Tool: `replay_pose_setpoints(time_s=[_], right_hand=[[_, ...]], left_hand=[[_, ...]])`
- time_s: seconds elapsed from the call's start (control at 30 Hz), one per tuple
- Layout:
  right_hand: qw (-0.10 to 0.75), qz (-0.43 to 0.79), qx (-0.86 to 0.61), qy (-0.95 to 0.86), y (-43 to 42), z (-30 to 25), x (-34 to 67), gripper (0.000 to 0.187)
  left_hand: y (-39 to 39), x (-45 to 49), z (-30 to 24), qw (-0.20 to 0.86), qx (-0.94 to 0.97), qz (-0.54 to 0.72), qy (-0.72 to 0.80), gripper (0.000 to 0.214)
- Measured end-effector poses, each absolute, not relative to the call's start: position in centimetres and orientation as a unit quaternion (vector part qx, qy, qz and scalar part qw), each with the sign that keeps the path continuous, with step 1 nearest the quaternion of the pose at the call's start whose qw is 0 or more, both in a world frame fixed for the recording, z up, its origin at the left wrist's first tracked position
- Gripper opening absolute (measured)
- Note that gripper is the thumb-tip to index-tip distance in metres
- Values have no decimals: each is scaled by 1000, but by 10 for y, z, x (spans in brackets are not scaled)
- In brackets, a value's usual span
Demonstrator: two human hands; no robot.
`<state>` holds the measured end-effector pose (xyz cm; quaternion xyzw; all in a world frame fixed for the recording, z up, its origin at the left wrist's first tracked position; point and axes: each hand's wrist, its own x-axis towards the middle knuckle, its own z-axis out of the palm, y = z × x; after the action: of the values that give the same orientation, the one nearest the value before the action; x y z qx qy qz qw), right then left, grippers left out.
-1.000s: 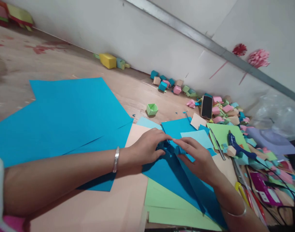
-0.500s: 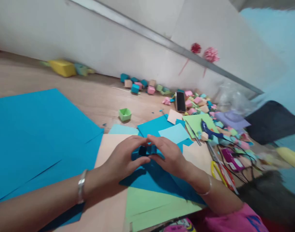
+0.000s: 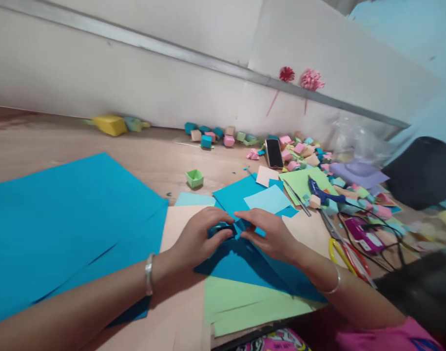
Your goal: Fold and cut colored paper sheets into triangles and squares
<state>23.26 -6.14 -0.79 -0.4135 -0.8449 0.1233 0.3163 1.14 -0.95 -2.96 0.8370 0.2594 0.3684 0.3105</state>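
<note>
My left hand [image 3: 197, 238] and my right hand [image 3: 270, 234] meet over a small folded piece of blue paper [image 3: 227, 229], fingers pinched on it from both sides. The piece lies on a blue sheet [image 3: 244, 265] that rests on peach paper [image 3: 177, 222] and green sheets [image 3: 244, 304]. A silver bangle sits on each wrist. A light blue square [image 3: 266, 199] lies just beyond my right fingers.
Large blue sheets [image 3: 62, 214] cover the left of the wooden table [image 3: 135, 151]. A small green paper box [image 3: 194, 178], a phone [image 3: 274, 152], many small coloured paper cubes [image 3: 215, 135], a blue glue gun [image 3: 319, 190] and yellow-handled scissors [image 3: 339, 246] lie to the right. A wall runs behind.
The view has swung right and levelled. Both hands stay together on the small blue piece, working its folds; the sheets beneath have not shifted.
</note>
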Motion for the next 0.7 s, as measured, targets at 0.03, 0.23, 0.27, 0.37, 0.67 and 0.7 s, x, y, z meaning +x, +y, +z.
replay_pose_setpoints(time_s=[0.03,0.23,0.27,0.37,0.67,0.7], right_hand=[[320,123,-420,-840,-61,-8,229,41],[325,76,-414,-846,-63,-5,214,46],[307,62,-418,-853,-62,-3,217,46],[222,7,-476,-851,-47,9,252,43],[-59,-115,-786,-605,-24,43,466,29],[-87,-104,-789,-599,-25,39,479,32]], left_hand=[[-11,12,-28,314,834,372,260,17],[-15,14,-25,312,817,391,288,23],[-15,14,-25,309,817,393,287,19],[-14,11,-26,297,818,394,294,19],[-5,9,-28,310,806,375,336,26],[-5,8,-28,311,807,373,337,26]])
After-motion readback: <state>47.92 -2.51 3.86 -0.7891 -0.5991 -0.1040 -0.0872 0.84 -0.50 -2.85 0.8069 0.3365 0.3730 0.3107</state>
